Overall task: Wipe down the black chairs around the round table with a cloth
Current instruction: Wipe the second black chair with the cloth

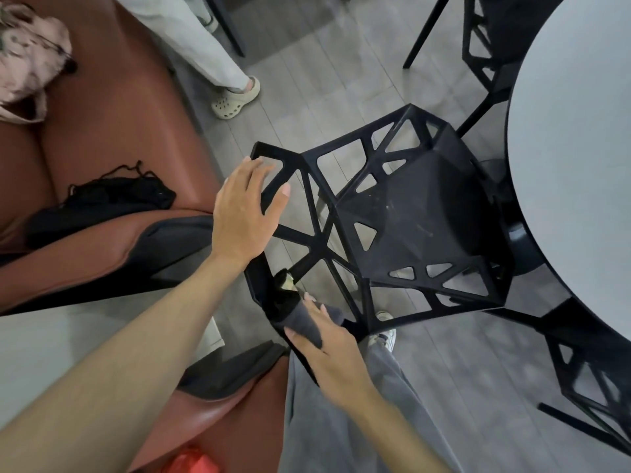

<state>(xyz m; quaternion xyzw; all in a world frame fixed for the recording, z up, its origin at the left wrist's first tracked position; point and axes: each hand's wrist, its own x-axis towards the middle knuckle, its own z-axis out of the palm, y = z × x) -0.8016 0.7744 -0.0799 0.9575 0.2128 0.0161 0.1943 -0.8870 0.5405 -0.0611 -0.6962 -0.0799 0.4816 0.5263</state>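
Head view, looking down. Black chair [403,213]: lattice frame, solid seat panel, drawn up to the round table [573,131] so that its front points right toward the table and its backrest faces the person at lower left. The top rail of the backrest has its long axis running from upper left to lower right across the picture, from about the left hand down toward the right hand. Left hand [244,208]: laid on the upper corner of that rail, fingers straight and spread, thumb out to the right, pressing rather than gripping; judged to be steadying the chair. Right hand [329,343]: at the lower end of the same rail, fingers extended and close together, flat over a dark grey cloth [304,319] that lies between palm and rail; whether the thumb curls under the rail cannot be told. The cloth lies directly under the right fingertips and bunches up the rail toward the left hand, so the unwiped length of rail lies up and to the left of the right hand, the nearer hand for the stroke. A stroke along the rail's long axis appears to suit. Other items: two more black chairs [488,35] by the table, a brown sofa [112,107], grey floor [307,80], another person's foot in a pale clog [235,99].
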